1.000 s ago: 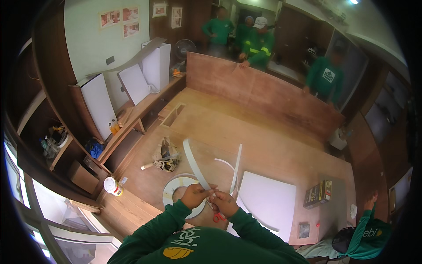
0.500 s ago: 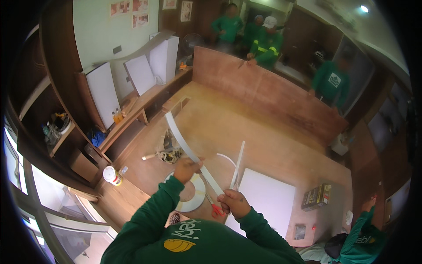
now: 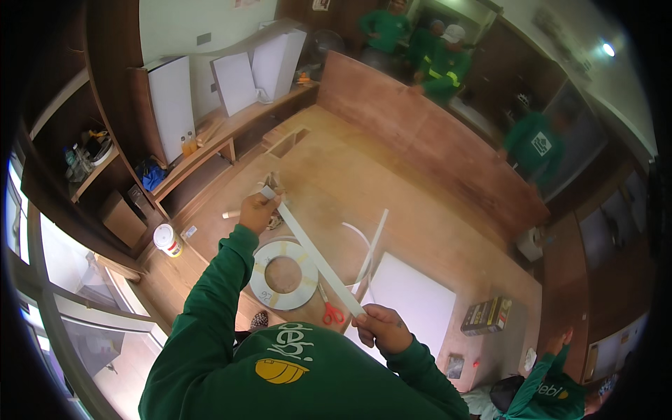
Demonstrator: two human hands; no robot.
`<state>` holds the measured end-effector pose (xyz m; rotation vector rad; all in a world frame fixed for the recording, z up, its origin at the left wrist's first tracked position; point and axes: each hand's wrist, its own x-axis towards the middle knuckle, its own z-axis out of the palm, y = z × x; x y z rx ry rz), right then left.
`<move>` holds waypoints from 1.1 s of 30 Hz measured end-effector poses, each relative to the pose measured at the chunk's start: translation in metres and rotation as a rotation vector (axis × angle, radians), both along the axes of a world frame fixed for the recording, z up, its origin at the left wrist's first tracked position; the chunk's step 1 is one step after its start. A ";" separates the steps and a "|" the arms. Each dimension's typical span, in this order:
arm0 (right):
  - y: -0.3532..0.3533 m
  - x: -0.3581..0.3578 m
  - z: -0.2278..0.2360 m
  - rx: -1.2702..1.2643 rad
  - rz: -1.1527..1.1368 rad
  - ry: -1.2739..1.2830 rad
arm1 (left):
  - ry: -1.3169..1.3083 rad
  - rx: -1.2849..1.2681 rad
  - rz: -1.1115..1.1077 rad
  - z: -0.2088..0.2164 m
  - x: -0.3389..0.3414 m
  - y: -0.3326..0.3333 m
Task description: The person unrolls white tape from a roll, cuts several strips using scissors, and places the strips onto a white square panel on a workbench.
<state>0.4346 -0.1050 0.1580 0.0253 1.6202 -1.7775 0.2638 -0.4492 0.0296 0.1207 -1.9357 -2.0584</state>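
Your left hand (image 3: 257, 213) pinches the white strip (image 3: 317, 259) near its far end; your right hand (image 3: 381, 329) pinches its near end, fingers pressed on it at both. It slants above the bench (image 3: 343, 164), beside the roll (image 3: 302, 287). Pull evenly with 2 hands, untwisted, clear of the scissors (image 3: 332, 314).

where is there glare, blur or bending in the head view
Head view: lamp glares upper right; head view: flat white board washed out; head view: white strip fairly sharp, co-worker in white cap hazy; head view: left shelf unit bowed.
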 end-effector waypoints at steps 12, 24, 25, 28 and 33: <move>-0.041 -0.003 0.007 0.247 0.107 0.073 | 0.058 -0.083 0.159 -0.012 0.002 -0.064; -0.200 -0.031 0.027 0.437 0.257 0.317 | 0.110 0.121 0.180 -0.028 -0.043 -0.214; -0.210 -0.030 0.029 0.449 0.241 0.277 | 0.100 0.116 0.170 -0.028 -0.045 -0.227; -0.230 -0.035 0.025 0.535 0.245 0.361 | 0.049 0.144 0.127 -0.032 -0.050 -0.253; -0.206 -0.089 0.035 0.820 0.279 0.687 | -0.107 0.370 -0.170 -0.034 -0.041 -0.285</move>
